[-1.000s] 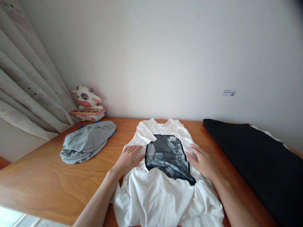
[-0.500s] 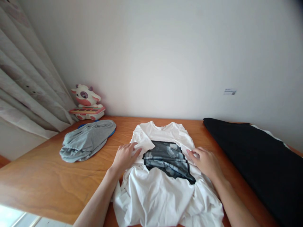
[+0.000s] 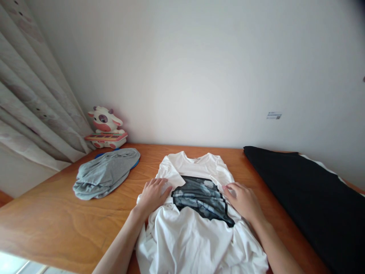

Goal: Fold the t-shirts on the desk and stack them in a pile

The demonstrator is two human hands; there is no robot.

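Observation:
A white T-shirt (image 3: 194, 236) with a dark grey cloudy print lies face up, its neckline toward the wall. Its lower half is bunched in loose folds near me. On the left side of the shirt, beside the print, my left hand (image 3: 154, 195) rests palm down with its fingers stretched and thumb apart. My right hand (image 3: 242, 199) touches the opposite side near the print's right edge, fingers extended and thumb apart. Both sleeves are folded inward over the chest. No cloth is visibly pinched in either hand.
A crumpled grey garment (image 3: 105, 173) with blue beneath it lies at the left on the wooden table (image 3: 57, 224). Behind it stands a cow toy with a keyboard (image 3: 105, 127). Folded black cloth (image 3: 291, 186) covers the right side. A curtain (image 3: 31, 95) hangs at far left.
My left hand has flattened onto the shirt's left side. The right hand's fingers have straightened and lowered onto the cloth. The whole view has shifted slightly.

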